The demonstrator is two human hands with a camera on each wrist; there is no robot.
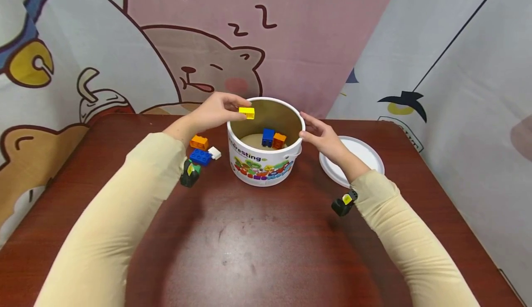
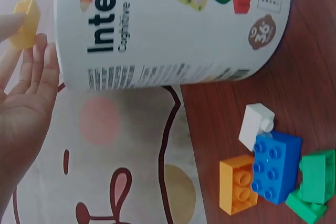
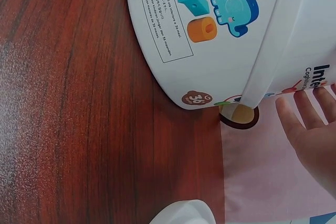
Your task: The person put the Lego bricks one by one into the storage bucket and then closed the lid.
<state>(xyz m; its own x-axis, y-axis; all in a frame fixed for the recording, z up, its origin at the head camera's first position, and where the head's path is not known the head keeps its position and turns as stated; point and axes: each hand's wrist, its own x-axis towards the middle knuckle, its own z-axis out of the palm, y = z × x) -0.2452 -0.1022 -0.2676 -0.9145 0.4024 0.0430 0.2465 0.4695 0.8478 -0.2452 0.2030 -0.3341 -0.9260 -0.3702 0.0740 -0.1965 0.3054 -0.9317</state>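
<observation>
Over the left rim of a white bucket, my left hand pinches a yellow toy brick between thumb and fingers. The left wrist view shows that yellow brick beside the bucket's upper edge. My right hand rests at the bucket's right rim, fingers fairly straight and spread; in the right wrist view its fingers lie along the outer wall. Inside the bucket, a blue brick and an orange brick sit side by side on the bottom.
Left of the bucket lie an orange brick, a blue brick, a white brick and green pieces. A round white lid lies flat at the right, partly behind the right forearm. A printed curtain hangs behind the table.
</observation>
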